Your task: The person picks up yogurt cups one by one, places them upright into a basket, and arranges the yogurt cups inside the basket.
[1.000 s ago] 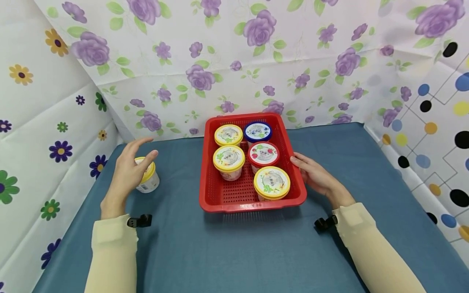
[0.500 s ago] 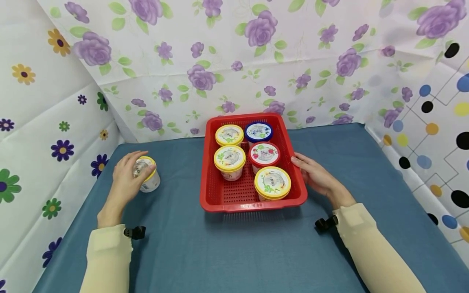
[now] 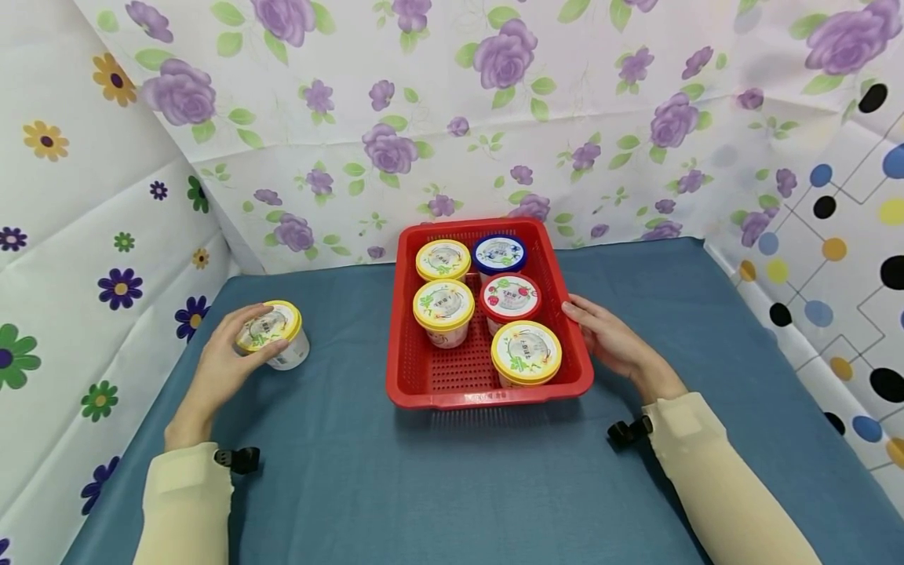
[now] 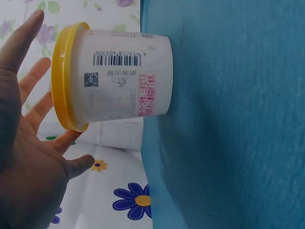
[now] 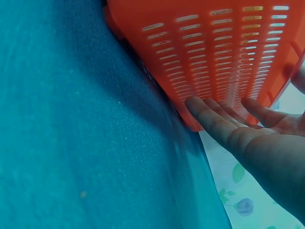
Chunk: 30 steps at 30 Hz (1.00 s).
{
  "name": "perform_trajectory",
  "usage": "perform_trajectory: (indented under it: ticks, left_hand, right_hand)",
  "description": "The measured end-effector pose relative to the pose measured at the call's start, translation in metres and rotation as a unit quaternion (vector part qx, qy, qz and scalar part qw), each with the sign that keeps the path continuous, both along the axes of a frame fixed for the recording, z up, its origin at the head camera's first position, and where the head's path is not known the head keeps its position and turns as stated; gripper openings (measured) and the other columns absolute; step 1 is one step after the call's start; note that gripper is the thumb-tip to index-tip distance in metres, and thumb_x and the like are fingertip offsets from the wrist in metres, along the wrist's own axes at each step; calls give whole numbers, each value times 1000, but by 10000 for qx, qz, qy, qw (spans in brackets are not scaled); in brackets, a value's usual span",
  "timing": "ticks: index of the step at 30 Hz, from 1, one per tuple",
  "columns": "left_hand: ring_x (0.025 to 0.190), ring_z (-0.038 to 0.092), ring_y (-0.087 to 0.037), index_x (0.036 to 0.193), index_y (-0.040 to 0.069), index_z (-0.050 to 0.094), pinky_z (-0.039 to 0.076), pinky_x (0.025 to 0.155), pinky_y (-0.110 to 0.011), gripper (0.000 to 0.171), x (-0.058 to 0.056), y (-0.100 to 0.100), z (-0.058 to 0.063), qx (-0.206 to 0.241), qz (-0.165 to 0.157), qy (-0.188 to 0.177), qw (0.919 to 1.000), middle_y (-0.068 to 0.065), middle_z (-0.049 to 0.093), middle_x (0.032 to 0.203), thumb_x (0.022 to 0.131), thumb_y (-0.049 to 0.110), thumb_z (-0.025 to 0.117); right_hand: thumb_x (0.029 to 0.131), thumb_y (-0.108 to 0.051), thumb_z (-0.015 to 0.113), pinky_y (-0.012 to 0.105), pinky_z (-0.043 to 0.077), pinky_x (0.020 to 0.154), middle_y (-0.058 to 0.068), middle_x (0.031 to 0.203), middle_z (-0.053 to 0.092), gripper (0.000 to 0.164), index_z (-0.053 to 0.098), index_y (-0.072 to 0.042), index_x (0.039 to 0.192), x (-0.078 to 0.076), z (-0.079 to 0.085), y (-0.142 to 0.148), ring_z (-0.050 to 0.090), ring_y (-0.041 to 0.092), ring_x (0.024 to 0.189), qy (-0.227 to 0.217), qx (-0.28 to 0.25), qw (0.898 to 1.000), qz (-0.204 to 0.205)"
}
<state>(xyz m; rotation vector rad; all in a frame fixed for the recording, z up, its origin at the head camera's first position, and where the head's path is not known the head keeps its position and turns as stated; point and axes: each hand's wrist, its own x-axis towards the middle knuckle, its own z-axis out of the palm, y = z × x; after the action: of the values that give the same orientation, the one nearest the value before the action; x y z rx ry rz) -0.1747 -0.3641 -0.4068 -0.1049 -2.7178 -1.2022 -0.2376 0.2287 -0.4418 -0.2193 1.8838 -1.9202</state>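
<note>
At the left of the head view, a white paper tub with a yellow lid [image 3: 291, 355] stands upright on the cloth. My left hand [image 3: 222, 365] is at its lid, fingers and thumb spread around the far and near sides. Its barcode side faces the left wrist view, where the spread fingers [image 4: 37, 112] show behind the lid. My right hand [image 3: 613, 339] touches the right side of a red plastic basket [image 3: 452, 400]. In the right wrist view its straight fingers [image 5: 214, 121] lie along the slotted wall.
Inside the basket stand several lidded tubs: yellow-lidded tubs, a red-lidded tub [image 3: 510, 297] and a blue-lidded tub [image 3: 498, 254]. A blue cloth [image 3: 452, 486] covers the table. Flower-print sheets [image 3: 424, 102] rise behind and at the left, a dotted sheet [image 3: 833, 314] at the right.
My left hand has moved down and left around the tub's lid, so more of the lid shows. The right hand and the basket stay in place.
</note>
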Motion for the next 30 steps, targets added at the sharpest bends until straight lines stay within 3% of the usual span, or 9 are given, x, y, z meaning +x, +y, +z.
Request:
perform_trajectory:
  ticks: [10, 22, 30]
  left_hand:
    - [149, 25, -53, 153, 12, 51, 17, 109, -82, 71, 1, -5, 0, -12, 36, -289, 9996, -22, 34, 163, 93, 34, 82]
    - [146, 29, -53, 146, 3, 58, 27, 109, -77, 63, -1, -5, -5, -136, 5, -69, 9999, -22, 38, 159, 92, 25, 83]
    - [146, 32, -51, 145, 3, 60, 31, 109, -73, 63, -2, -4, -5, -263, 109, -25, 9996, -21, 41, 157, 92, 29, 83]
  right_hand:
    - [111, -38, 48, 35, 58, 94, 5, 142, 56, 64, 25, -9, 164, 0, 1, 0, 67, 14, 115, 17, -80, 10000, 39]
    - [111, -38, 48, 35, 58, 94, 6, 142, 56, 65, 25, -9, 164, -1, 1, 1, 67, 14, 116, 44, -88, 9999, 51]
    - [111, -38, 47, 36, 58, 95, 7, 144, 54, 64, 24, -10, 164, -1, 0, 1, 67, 15, 116, 54, -14, 10000, 71]
